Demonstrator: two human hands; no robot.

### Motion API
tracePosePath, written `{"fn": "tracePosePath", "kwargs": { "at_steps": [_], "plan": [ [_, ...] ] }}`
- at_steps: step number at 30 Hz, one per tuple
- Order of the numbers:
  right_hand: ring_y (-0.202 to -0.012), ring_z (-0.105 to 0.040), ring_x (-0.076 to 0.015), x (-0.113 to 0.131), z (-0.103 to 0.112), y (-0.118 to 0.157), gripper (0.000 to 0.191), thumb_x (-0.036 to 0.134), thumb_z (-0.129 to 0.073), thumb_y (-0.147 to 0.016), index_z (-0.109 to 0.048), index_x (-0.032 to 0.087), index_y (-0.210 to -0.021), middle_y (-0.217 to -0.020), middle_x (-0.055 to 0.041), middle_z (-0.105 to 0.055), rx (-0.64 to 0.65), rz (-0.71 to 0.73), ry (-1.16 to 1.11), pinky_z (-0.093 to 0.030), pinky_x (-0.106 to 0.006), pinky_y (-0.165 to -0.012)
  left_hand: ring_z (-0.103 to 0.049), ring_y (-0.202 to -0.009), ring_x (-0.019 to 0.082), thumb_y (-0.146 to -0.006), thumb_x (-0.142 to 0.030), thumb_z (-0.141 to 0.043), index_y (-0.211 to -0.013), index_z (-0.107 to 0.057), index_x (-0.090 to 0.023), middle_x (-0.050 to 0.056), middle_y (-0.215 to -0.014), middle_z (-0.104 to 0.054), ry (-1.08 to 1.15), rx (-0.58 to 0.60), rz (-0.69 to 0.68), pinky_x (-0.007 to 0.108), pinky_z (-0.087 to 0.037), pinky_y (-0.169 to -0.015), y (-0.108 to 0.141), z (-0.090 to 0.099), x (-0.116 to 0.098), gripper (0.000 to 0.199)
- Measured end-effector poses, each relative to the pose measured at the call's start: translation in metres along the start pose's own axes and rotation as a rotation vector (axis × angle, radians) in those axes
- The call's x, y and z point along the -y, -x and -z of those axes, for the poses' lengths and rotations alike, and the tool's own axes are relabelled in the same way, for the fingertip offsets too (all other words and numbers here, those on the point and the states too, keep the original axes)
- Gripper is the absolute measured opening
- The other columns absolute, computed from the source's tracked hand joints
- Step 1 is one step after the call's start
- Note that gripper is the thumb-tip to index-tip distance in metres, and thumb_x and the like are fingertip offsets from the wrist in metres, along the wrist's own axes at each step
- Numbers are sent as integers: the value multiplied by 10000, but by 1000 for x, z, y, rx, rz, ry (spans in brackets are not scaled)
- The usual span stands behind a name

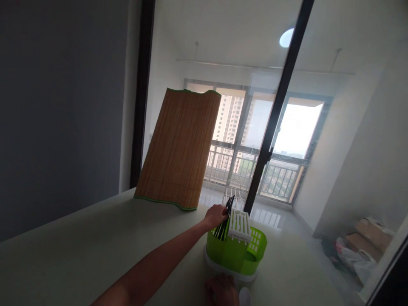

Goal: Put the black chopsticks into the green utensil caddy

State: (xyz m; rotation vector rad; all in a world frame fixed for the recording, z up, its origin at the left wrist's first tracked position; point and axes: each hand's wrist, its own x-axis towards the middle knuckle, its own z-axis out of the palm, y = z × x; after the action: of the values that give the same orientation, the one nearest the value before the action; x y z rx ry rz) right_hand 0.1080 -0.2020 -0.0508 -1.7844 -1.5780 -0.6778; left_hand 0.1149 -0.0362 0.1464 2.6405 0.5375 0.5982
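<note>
A bright green utensil holder (231, 256) with a white base stands on the pale table, a white slotted piece (239, 225) set across its top. My left hand (216, 216) is closed around a bunch of black chopsticks (222, 229), whose lower ends are inside the holder's left compartment. In front of the holder, at the bottom edge of the view, is my right hand (222, 289), its fingers curled and blurred. Beside it on the right lies a white spoon-like object (245, 296), only partly in view; whether the hand touches it is unclear.
A brown bamboo mat (180, 148) with green edging stands upright at the table's back. Behind the holder is a wire rack (234, 193). Beyond the table (95, 242) are a dark-framed glass door and, at right, cardboard boxes (366, 242) with plastic bags on the floor.
</note>
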Motion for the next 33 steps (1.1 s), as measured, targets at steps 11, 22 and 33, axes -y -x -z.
{"fn": "tracePosePath", "kwargs": {
  "at_steps": [11,22,33],
  "plan": [
    [-711,-663,-229,-5,25,-3,228,360,-493,-886,-703,274,-900,-814,-51,-736,-95,-465,-309,-488,-359,-639,-650,-797,153,-866,-286,-532,-930,-669,-193,29,-923,-718,33,-134,-39,243,-444,-702,29,7,3,177],
    [-637,-572,-192,-6,61,-18,512,628,-531,-757,-712,164,-875,-702,-62,-680,-184,-877,-544,-446,-312,-633,-651,-702,168,-826,-321,-520,-795,-704,-227,14,-747,-719,56,86,96,250,-400,-627,160,-50,0,209],
    [-577,-539,-177,-5,54,-13,503,607,-501,-783,-707,160,-883,-625,-37,-644,-121,-816,-464,-415,-302,-592,-674,-727,227,-720,-265,-598,-693,-704,-217,54,-750,-734,118,164,236,295,-384,-566,150,-84,14,119]
  ]
}}
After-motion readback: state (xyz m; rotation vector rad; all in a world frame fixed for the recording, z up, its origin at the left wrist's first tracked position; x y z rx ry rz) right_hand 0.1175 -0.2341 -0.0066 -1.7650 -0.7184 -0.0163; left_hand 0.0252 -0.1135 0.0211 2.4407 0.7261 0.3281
